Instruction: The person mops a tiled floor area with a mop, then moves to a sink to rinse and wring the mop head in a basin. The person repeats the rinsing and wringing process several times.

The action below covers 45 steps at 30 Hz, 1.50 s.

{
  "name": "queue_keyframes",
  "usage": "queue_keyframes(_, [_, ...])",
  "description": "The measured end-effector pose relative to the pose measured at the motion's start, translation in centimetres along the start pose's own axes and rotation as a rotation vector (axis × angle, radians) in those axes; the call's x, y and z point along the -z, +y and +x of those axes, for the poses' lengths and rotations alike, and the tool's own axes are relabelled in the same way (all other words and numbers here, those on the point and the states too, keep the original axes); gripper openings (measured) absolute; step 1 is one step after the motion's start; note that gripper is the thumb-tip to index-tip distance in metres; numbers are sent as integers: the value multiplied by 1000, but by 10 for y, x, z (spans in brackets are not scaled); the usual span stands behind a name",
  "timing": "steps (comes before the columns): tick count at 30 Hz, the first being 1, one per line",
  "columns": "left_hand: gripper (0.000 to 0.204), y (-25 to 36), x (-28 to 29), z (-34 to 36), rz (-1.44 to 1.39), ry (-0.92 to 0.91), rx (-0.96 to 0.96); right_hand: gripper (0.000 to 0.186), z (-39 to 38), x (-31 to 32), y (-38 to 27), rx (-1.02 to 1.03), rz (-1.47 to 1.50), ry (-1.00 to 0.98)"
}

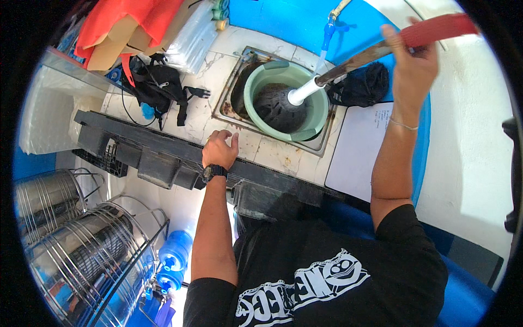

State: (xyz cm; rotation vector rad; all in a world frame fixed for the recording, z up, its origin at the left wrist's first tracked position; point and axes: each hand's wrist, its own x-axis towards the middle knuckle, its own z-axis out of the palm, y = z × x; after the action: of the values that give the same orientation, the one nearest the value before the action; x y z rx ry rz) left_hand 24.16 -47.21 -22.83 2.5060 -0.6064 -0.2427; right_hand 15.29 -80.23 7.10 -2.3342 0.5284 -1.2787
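Note:
Up at the right, my right hand [415, 62] is closed around a long mop handle [362, 56], near where its dark shaft meets a red sleeve. The handle slants down to a white lower section that ends in a pale green basin [256, 111]. Dark grey strands or murky water fill the basin's bottom; I cannot tell which. The basin sits tilted in a stained metal sink [235, 121]. On the counter's front edge rests my left hand [219, 151], holding nothing, its thumb held apart from loosely bent fingers.
A blue tap [328, 35] runs a thin stream toward the basin. A black bag with straps [158, 84] lies left of the sink; a dark cloth bundle [362, 84] and a white board [357, 152] lie right. Wire racks [92, 250] and blue water bottles [175, 250] stand low left.

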Motion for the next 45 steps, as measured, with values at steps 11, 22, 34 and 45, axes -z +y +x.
queue_keyframes(11, [29,1,1,0,-11,4,-6,55,-48,-41,35,-50,492,-288])
queue_keyframes(22, [30,0,0,1,-1,-4,1,55,-9,-17,29,-81,65,-116])
queue_keyframes(34, [31,2,3,-2,4,-36,26,57,-4,-7,5,68,169,100])
queue_keyframes(45, [31,1,2,0,-14,6,14,66,-39,-46,22,-189,500,-351])
